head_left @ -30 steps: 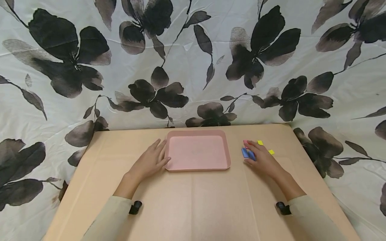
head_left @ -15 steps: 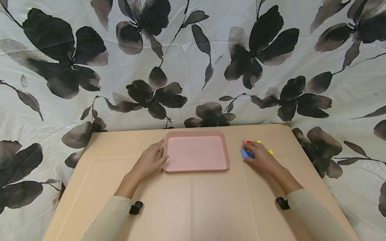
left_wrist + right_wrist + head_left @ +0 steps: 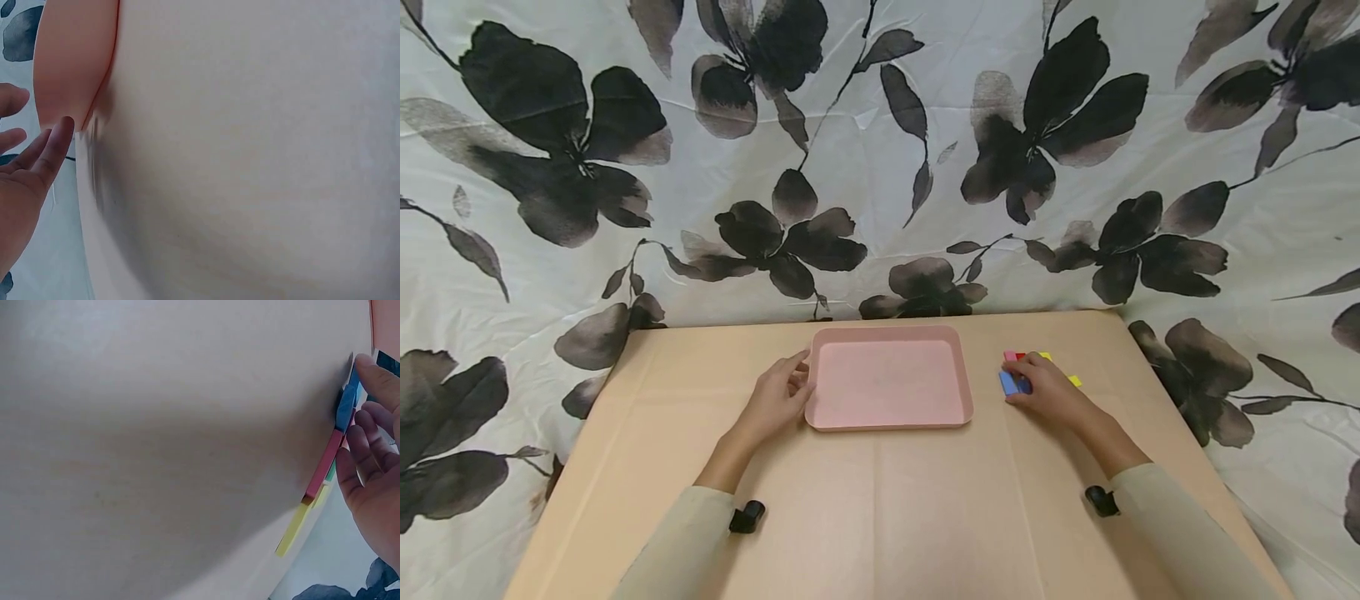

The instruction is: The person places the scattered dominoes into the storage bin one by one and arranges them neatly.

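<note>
My left hand (image 3: pixel 775 396) rests beside the left edge of a pink rectangular tray (image 3: pixel 891 375), its fingertips at the rim. In the left wrist view the fingers (image 3: pixel 53 147) are loosely spread near the tray's end. My right hand (image 3: pixel 1056 390) bends over a group of small coloured blocks right of the tray. Its thumb and fingertips lie on either side of a blue block (image 3: pixel 345 407), pinching it; a second blue block (image 3: pixel 1009 382) is close by. A red block (image 3: pixel 324 464), a green one (image 3: pixel 332 470) and yellow ones (image 3: pixel 292 530) lie along the same line, partly behind the fingers.
The blocks and tray stand on a light tan table (image 3: pixel 872 508). A white cloth (image 3: pixel 880 158) with dark printed flowers rises behind the table's back edge. A small black camera (image 3: pixel 747 517) sits at the left wrist and another black camera (image 3: pixel 1102 501) at the right.
My left fingers have drawn in and slid slightly back along the tray's edge. My right fingers have curled closer over the blue blocks, uncovering part of a red one.
</note>
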Action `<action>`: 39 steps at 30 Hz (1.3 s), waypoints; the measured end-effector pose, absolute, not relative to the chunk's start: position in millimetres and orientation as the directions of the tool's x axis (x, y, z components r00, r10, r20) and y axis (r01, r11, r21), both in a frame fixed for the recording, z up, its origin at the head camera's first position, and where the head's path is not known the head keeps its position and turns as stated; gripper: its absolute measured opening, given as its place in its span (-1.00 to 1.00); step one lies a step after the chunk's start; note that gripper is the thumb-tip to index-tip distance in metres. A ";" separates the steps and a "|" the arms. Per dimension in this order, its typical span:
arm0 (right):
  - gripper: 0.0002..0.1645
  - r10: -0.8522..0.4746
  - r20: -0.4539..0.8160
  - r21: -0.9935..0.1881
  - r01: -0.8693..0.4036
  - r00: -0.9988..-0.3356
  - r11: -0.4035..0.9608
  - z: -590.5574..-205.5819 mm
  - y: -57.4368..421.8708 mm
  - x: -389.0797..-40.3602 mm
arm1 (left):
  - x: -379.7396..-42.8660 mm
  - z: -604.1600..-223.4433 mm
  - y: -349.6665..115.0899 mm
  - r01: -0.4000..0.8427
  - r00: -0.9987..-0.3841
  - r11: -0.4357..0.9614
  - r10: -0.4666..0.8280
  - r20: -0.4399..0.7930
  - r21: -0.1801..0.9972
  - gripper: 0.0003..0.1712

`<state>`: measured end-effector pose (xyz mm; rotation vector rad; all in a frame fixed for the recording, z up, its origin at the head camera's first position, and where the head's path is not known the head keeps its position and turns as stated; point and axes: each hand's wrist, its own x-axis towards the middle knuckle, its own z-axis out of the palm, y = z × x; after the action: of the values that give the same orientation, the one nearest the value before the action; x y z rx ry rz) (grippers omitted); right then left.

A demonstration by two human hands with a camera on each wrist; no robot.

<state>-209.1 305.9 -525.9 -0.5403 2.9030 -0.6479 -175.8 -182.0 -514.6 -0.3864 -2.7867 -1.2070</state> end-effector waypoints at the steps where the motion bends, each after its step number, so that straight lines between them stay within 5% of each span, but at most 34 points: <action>1: -0.25 -0.365 -0.045 -0.429 -0.312 -0.930 0.848 -525.8 306.0 -210.1 | -176.5 -515.2 -181.5 0.256 -0.966 0.652 0.194 0.170 0.713 -0.31; 18: -0.33 -0.343 -0.100 -0.436 -0.268 -0.934 0.859 -525.6 305.7 -216.9 | -179.8 -524.4 -179.1 0.218 -0.975 0.608 0.168 0.145 0.763 -0.38; 39: -0.42 -0.341 0.033 -0.580 -0.296 -0.939 0.759 -512.3 296.1 -214.5 | -178.3 -527.4 -177.4 0.180 -0.982 0.610 0.152 0.109 0.771 -0.39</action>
<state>-214.5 296.1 -512.3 -0.5214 2.8755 -0.9297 -178.3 -177.4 -527.4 -0.2878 -2.7901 -1.3422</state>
